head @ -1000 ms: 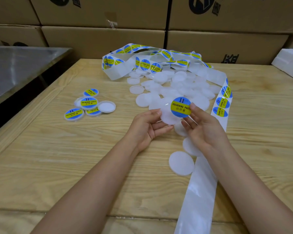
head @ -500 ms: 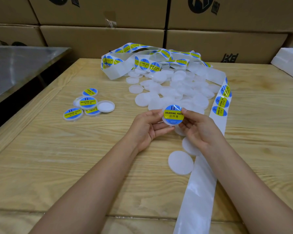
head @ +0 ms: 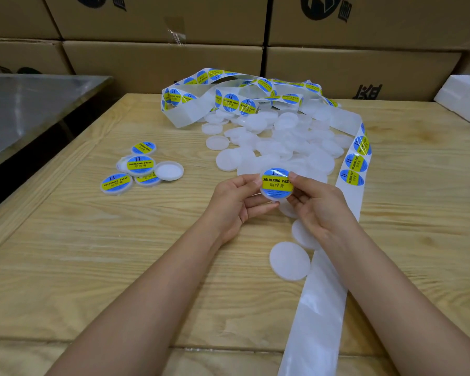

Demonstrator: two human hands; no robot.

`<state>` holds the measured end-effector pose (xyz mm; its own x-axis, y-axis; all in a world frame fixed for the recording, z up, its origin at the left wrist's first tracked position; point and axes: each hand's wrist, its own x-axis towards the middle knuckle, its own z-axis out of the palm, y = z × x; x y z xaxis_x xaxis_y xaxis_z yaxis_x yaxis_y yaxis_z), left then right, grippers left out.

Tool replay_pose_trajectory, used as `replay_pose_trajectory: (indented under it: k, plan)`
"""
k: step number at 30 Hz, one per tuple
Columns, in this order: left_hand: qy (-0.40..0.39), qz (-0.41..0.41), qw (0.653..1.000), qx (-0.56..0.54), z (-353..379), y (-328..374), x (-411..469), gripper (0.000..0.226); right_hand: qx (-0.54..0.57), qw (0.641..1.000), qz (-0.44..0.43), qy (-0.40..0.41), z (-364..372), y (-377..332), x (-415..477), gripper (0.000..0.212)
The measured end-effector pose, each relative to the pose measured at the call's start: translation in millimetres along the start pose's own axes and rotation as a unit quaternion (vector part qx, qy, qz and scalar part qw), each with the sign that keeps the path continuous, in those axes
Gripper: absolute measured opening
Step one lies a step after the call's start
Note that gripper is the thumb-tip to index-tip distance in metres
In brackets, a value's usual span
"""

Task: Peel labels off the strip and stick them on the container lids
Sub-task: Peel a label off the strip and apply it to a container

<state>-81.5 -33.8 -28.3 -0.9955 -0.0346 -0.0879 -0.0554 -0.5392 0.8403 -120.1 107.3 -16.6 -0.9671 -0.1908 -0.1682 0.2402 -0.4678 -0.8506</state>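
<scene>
Lid point(head: 276, 184) with a blue-and-yellow label on its top is pinched by its rim between the left hand point(head: 235, 202) and the right hand point(head: 318, 207), held just above the wooden table point(head: 120, 253). Close beneath the hands lie loose plain lids point(head: 289, 260), and the label strip point(head: 356, 164) runs past the right wrist, its near stretch bare backing, its far end looped over the heap of unlabelled lids point(head: 282, 139). Off to the left sits a small cluster of labelled lids point(head: 140, 165), well apart; cardboard boxes point(head: 160, 63) wall the table's far edge.
</scene>
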Motion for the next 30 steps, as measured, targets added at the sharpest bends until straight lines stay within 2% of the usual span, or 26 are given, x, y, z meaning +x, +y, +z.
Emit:
replay_pose_trajectory:
  k: [5,11,15,25,30]
  plan:
    - [0.016,0.017,0.999,0.026,2.4,-1.7,0.5,0.016,-0.031,0.999,-0.02,0.008,-0.8,1.3,-0.3,0.011]
    - [0.027,0.023,0.999,0.041,3.5,-2.9,0.3,0.021,-0.118,0.991,-0.055,0.016,-3.1,4.3,0.5,0.029]
    - [0.028,0.029,0.998,0.047,3.2,-3.9,0.7,0.02,-0.167,0.982,-0.088,0.027,-2.5,5.2,-0.8,0.029]
    - [0.037,0.037,0.998,0.034,4.8,-4.3,0.0,0.014,-0.292,0.932,-0.208,0.056,-2.6,7.1,-5.8,0.014]
    - [0.031,0.034,0.999,0.014,7.1,-5.8,0.6,0.012,-0.345,0.893,-0.28,0.069,0.1,11.8,-9.2,0.012]
